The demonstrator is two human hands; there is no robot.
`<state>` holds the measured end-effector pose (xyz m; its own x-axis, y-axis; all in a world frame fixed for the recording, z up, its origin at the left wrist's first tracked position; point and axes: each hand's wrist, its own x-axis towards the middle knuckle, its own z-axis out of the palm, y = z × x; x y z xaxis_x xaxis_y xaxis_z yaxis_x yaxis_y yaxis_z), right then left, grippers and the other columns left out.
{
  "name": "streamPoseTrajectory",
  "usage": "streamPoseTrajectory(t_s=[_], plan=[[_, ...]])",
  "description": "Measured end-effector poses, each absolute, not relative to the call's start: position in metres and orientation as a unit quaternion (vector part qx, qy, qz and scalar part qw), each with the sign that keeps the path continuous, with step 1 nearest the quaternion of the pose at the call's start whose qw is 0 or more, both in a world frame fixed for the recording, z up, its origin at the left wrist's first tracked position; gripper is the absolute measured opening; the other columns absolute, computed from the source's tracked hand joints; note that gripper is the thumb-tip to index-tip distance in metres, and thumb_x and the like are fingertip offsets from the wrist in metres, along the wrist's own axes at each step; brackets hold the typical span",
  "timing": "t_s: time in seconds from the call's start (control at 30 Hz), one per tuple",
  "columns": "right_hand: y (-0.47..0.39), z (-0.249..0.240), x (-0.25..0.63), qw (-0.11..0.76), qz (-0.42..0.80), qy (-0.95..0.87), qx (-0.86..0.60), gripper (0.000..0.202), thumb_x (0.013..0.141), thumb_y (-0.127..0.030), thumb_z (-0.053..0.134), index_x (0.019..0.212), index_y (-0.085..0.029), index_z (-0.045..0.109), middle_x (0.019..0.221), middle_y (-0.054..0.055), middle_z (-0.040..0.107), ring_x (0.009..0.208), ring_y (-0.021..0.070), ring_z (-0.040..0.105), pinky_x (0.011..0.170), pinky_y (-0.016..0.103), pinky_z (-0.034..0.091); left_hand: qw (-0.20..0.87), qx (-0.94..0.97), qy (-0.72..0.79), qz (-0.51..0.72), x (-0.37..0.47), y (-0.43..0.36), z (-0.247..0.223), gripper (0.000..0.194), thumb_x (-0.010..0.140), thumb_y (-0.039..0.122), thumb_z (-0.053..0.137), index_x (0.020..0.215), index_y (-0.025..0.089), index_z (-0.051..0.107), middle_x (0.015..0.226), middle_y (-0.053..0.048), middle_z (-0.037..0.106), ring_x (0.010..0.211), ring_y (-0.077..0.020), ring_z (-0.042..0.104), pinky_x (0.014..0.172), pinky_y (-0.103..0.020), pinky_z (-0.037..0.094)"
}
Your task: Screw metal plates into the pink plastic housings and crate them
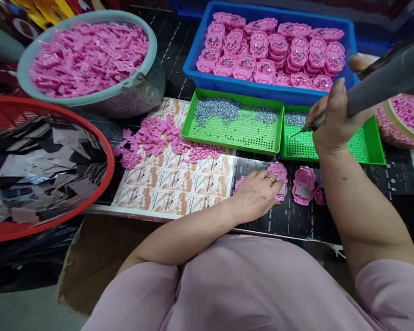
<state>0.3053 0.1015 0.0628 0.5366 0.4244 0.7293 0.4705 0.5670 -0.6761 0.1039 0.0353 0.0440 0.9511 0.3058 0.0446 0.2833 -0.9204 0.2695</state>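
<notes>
My right hand (334, 119) is wrapped round a grey electric screwdriver (376, 82), held at a slant. Its thin bit points down over the right green tray (365, 147), where small silver screws (295, 118) lie at the far left. My left hand (258, 195) presses a pink plastic casing (278, 171) against the black table, fingers along its left and lower side. Between my hands lies a second pink casing (304, 184) with a greyish plate in it. A smaller pink piece (319, 195) sits beside it, partly behind my right forearm.
A left green tray (227, 138) holds more screws. Behind stands a blue bin (352, 41) of stacked pink casings. Loose pink parts (148, 138) lie on a printed sheet (165, 197). At left are a pale basket (152, 46) of pink pieces and a red basket (108, 161) of flat plates.
</notes>
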Motion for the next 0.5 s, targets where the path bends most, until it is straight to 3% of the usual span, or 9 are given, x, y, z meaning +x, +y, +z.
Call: streamPoseTrajectory(t_s=[0.13,0.33,0.5], plan=[[0.099,0.066,0.304,0.746,0.004,-0.493,-0.448,0.053,0.078,-0.066,0.061,0.100,-0.021,0.043,0.047,-0.015,0.036,0.027,0.0047,0.038,0.030,0.021,0.031,0.130,0.980,0.144,0.035,0.103,0.034,0.046,0.036,0.089,0.040,0.062,0.113,0.012,0.060,0.104,-0.009,0.065,0.101,-0.0255,0.057,0.081,-0.037,0.043],[0.084,0.076,0.299,0.704,0.107,-0.513,-0.479,0.030,0.084,-0.048,0.064,0.095,-0.026,0.047,0.045,-0.012,0.043,0.035,0.0067,0.046,0.038,0.022,0.038,0.104,0.983,0.135,0.061,0.103,0.031,0.043,0.034,0.090,0.035,0.061,0.113,0.010,0.061,0.103,-0.011,0.066,0.098,-0.0249,0.058,0.080,-0.036,0.044],[0.066,0.094,0.310,0.653,0.209,-0.522,-0.507,0.038,0.080,-0.057,0.065,0.099,-0.029,0.047,0.052,-0.008,0.047,0.048,0.0112,0.056,0.050,0.026,0.050,0.065,0.983,0.155,0.068,0.100,0.027,0.044,0.042,0.086,0.040,0.067,0.118,0.013,0.062,0.125,-0.016,0.061,0.117,-0.0285,0.053,0.093,-0.040,0.041]])
